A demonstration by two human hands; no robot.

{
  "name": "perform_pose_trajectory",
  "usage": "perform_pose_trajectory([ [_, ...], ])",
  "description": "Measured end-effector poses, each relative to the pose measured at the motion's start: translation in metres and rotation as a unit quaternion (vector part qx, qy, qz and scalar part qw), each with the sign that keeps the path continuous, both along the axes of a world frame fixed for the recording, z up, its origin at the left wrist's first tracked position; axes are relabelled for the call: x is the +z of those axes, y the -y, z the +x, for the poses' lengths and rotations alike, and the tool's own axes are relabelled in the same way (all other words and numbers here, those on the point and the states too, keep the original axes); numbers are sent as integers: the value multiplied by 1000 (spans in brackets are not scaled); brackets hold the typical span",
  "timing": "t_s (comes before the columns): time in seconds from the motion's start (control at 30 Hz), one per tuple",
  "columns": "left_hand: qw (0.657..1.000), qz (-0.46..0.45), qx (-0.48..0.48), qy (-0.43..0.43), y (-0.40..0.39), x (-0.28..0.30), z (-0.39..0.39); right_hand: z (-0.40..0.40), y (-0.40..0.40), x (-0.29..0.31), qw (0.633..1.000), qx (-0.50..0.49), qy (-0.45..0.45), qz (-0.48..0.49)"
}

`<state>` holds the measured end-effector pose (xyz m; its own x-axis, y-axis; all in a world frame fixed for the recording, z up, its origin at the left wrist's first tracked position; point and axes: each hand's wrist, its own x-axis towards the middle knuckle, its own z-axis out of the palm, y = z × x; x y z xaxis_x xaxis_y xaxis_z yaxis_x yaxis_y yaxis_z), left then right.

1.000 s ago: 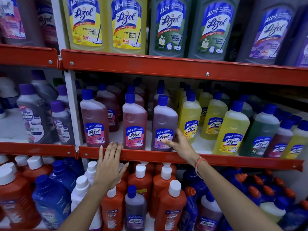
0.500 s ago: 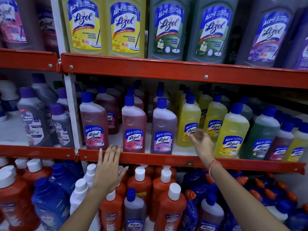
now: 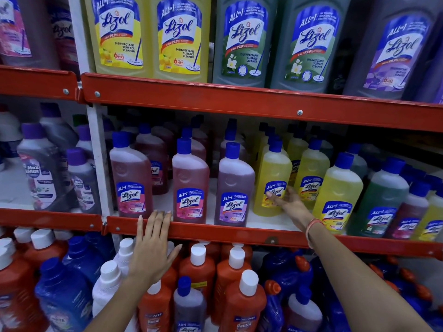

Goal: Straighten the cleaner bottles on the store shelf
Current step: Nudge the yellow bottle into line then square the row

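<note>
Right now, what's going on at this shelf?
A person is tidying Lizol cleaner bottles on the middle shelf. The right hand reaches in, fingers on the label of the front yellow bottle; there is no closed grip on it. The left hand lies flat against the red shelf edge, below the pink bottles. The purple bottle beside the yellow one stands upright at the front, label facing out.

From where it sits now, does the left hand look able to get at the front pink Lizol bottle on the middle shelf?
Probably yes. The left hand lies flat on the red shelf lip, just below and left of the pink Lizol bottle, which stands in the front row with nothing in front of it.
</note>
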<state>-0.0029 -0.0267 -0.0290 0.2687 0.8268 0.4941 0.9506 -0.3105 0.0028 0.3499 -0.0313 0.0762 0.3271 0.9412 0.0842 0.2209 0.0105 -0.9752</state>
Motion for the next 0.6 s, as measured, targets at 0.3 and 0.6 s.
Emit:
perform_pose_trajectory([
  [0.3, 1000, -4, 8, -4, 0, -1, 1, 16, 1, -9, 999, 27, -16, 18],
  [0.6, 1000, -14, 7, -8, 3, 3, 2, 0, 28, -3, 999, 32, 26, 10],
])
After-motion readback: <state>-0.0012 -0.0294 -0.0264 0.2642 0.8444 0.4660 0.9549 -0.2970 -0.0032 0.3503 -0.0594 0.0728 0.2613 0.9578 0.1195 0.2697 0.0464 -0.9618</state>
